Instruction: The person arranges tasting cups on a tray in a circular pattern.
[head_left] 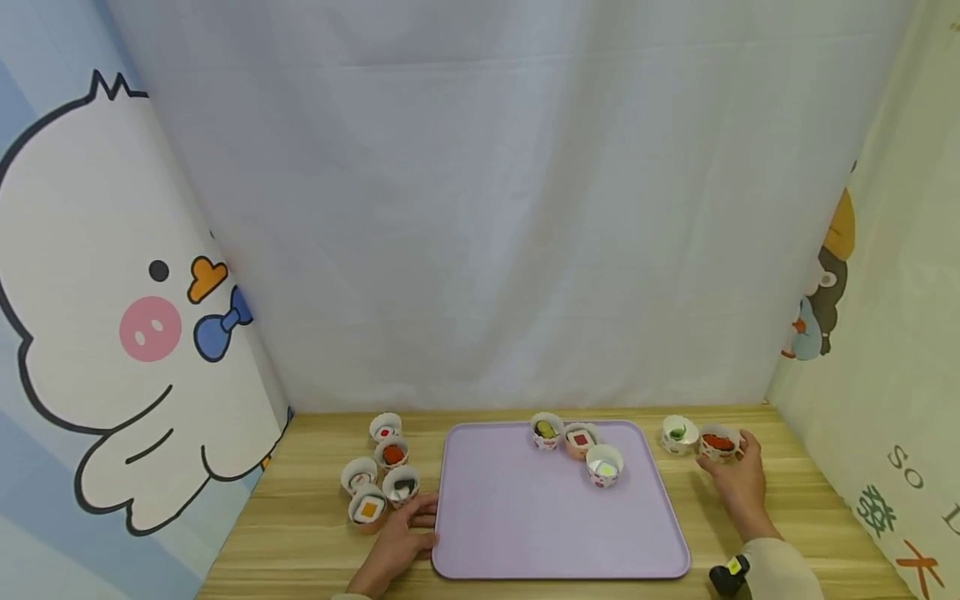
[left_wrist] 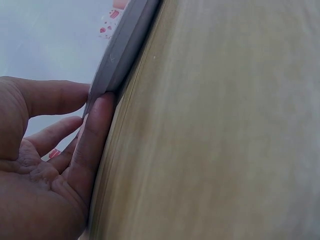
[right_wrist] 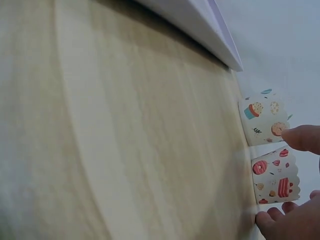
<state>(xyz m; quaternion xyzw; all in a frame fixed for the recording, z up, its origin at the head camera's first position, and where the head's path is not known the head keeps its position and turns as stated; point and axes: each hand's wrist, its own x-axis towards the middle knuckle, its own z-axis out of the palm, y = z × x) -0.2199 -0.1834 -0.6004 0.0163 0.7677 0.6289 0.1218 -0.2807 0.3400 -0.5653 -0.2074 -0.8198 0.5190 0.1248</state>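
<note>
My left hand is at the left edge of a lilac tray, fingers fairly straight. In the left wrist view its thumb and fingertips touch the tray's rim. To the right of the tray, my right hand holds a printed paper baking cup with something red inside, thumb on one side and fingers on the other. Close beside it stands a second paper cup holding a green piece. On the tray's back right part stand a cup with a yellow-green piece, one with a dark red square and another with a pale yellow-green piece.
Several more filled paper cups cluster on the wooden table left of the tray, the nearest one with an orange square just beyond my left hand. A plain pale curtain hangs behind the table, with printed cloths at both sides.
</note>
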